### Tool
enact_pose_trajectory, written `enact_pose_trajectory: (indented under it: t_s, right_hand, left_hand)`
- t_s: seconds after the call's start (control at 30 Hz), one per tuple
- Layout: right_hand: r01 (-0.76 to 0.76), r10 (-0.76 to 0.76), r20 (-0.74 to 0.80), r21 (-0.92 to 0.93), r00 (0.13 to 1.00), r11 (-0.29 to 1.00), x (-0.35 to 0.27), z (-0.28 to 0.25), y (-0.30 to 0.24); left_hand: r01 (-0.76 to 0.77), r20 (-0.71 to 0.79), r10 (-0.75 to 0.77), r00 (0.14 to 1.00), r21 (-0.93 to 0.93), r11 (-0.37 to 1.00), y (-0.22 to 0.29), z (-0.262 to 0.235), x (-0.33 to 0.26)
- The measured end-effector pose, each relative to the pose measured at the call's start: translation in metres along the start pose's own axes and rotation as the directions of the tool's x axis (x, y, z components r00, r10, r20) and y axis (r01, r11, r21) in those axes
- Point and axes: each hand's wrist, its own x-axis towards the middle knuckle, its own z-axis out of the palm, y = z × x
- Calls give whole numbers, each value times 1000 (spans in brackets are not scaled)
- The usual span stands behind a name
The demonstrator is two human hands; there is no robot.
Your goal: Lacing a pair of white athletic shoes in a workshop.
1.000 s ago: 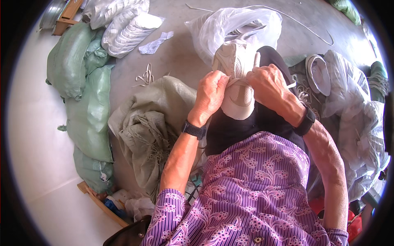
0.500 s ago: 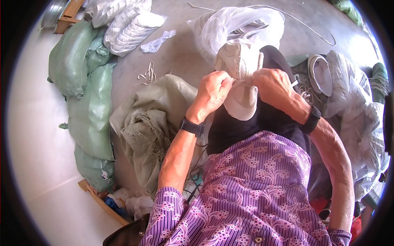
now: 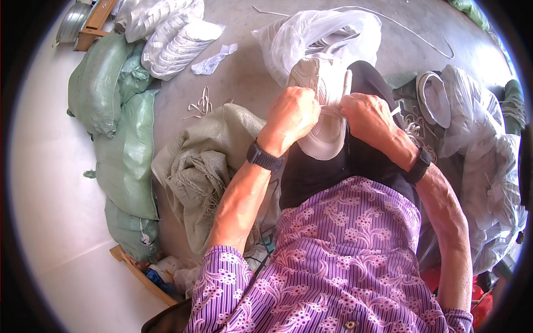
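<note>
A cream-white sneaker rests on my dark-clad lap, its toe toward me. My left hand is closed at the left side of the laces, back of the hand up, its fingertips mostly hidden. On the other side my right hand pinches the white shoelace, which runs across the sneaker between both hands. A loose lace end sticks out past the right knuckles. Just beyond the heel sits an open clear plastic bag with pale shoes inside.
Green woven sacks line the left wall. A beige sack lies crumpled beside my left forearm. Loose laces lie on the floor. At right are a single white shoe and plastic-wrapped bundles. Stacked white shoe parts lie at far left.
My left hand has rolled over, knuckles now up, and its wrist has lifted slightly. My right hand stays almost in place at the laces. The sneaker has barely shifted.
</note>
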Motion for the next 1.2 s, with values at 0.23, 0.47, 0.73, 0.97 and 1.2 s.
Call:
enact_pose_trajectory:
  t_s: [0.23,0.47,0.73,0.97,1.2]
  right_hand:
    - [16,-15,25,-43,1000,999,2,3,-1]
    - [-37,37,42,-1,998,999,-2,-7,-3]
    - [-82,109,-124,204,986,976,2,-15,1]
    - [95,-66,-145,207,987,974,20,-5,-5]
    - [143,-117,-159,163,980,976,18,0,-9]
  left_hand:
    - [44,59,-44,997,4,999,1,1,5]
    - [183,38,-179,983,-143,973,-4,6,3]
    - [241,-80,-277,957,-303,922,-3,15,-16]
    - [275,-131,-329,935,-317,908,-1,17,-24]
    - [96,-163,-81,983,83,992,9,23,-15]
